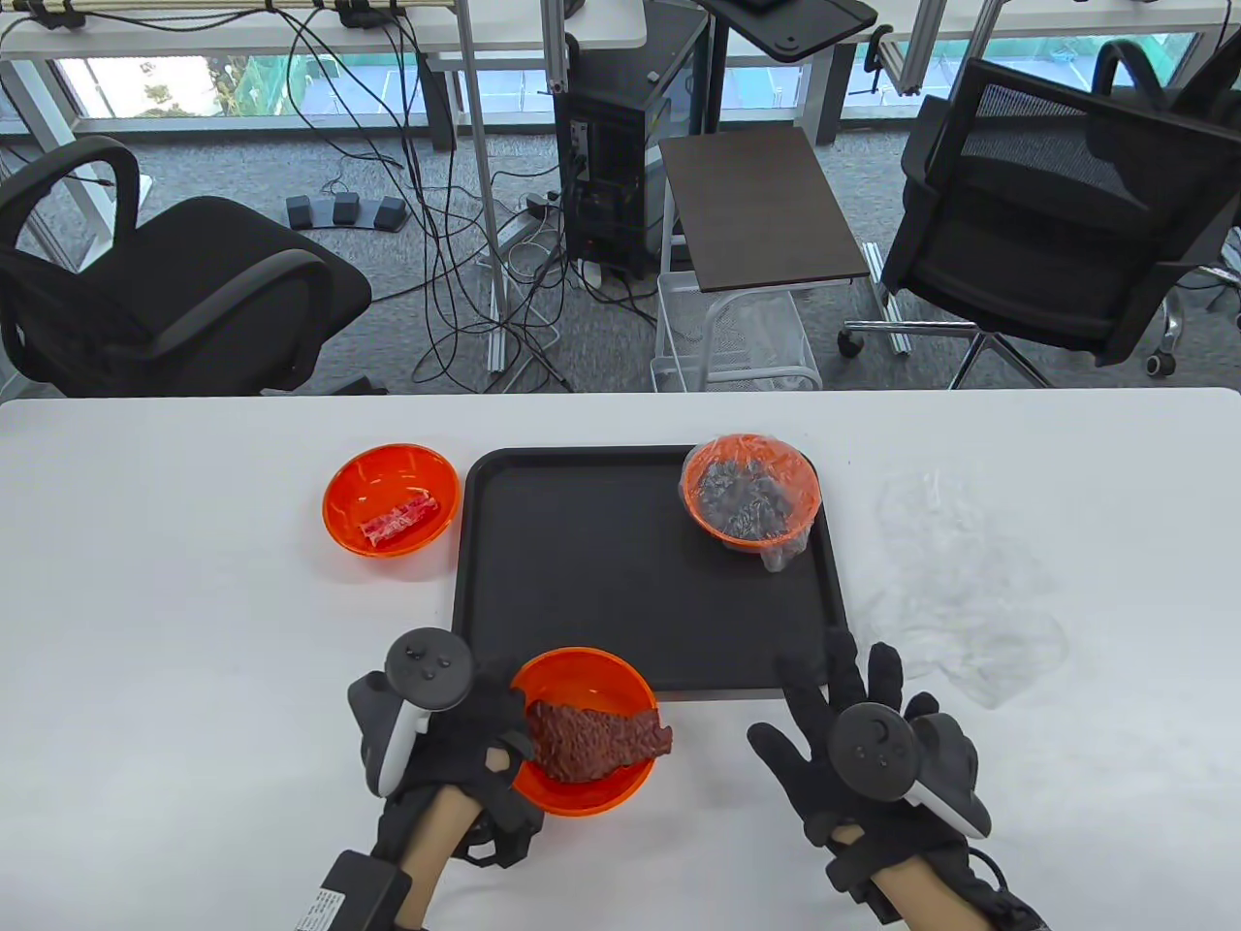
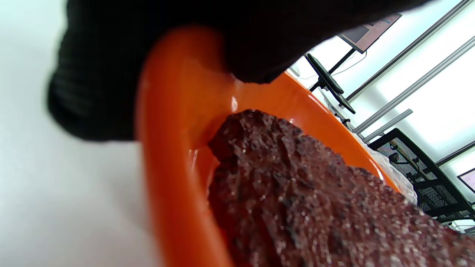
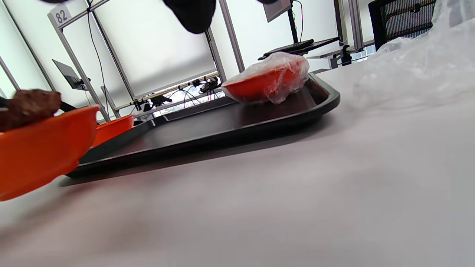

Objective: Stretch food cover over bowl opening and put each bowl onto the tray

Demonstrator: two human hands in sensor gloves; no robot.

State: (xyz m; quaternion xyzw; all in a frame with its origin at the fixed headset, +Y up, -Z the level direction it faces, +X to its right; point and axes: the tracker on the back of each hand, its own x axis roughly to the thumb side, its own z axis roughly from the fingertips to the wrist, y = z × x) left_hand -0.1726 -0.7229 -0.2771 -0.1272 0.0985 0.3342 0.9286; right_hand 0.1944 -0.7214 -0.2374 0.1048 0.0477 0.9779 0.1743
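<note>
The left hand (image 1: 436, 737) is gripping the near bowl (image 1: 582, 745) at its left rim, a gloved finger (image 2: 252, 55) curling over the edge into the inside while the rest of the hand is wrapping the outer wall. This orange bowl is sitting uncovered on the white tabletop (image 1: 175, 630) close to its near edge, just in front of the tray's near rim, and a rough, dark red slab of meat (image 1: 596, 742) is lying across it, its tip overhanging the right rim.

The right hand (image 1: 853, 727) is holding nothing; its fingers are lying spread and fairly straight, palm down, near the tabletop's near edge, with the fingertips reaching toward the tray's near right corner.

The black tray (image 1: 582, 592) is lying at the middle of the tabletop. In its far right corner a second orange bowl (image 1: 751, 495) is standing, filled with dark pieces and already wrapped in a clear cover whose loose plastic is bunching at the near side. Left of the tray, just beside its far left corner, a third orange bowl (image 1: 391, 499) is sitting open with a red strip inside. To the right of the tray, a heap of crumpled clear food covers (image 1: 960, 592) is lying toward the tabletop's right edge.
</note>
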